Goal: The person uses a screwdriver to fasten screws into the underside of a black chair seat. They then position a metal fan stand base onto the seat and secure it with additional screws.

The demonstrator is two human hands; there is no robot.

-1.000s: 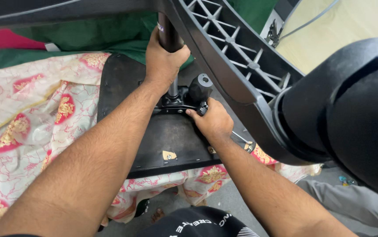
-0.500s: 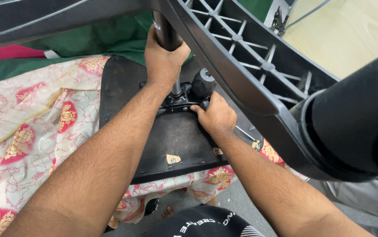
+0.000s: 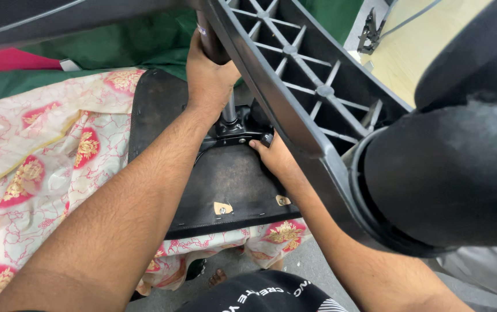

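Note:
An office chair lies upside down, its black seat underside (image 3: 231, 179) resting on a floral cloth. My left hand (image 3: 208, 81) is wrapped around the dark gas-lift column (image 3: 209, 43) that rises from the seat mechanism (image 3: 234, 130). My right hand (image 3: 274, 157) reaches under a leg of the black star base (image 3: 312, 98) and touches the metal mechanism plate near its edge. Its fingers are partly hidden by that leg. A black caster wheel (image 3: 462, 167) fills the right side, close to the camera.
The pink and cream floral cloth (image 3: 35, 167) covers a bed or table at left, with green fabric (image 3: 139, 43) behind it. A yellowish floor (image 3: 416, 52) shows at the upper right. A bare foot (image 3: 218, 278) and grey floor appear below the seat edge.
The view has shifted, so the star base leg and caster now loom larger at right. My right hand has slid further under the base leg; my left hand keeps its hold on the column.

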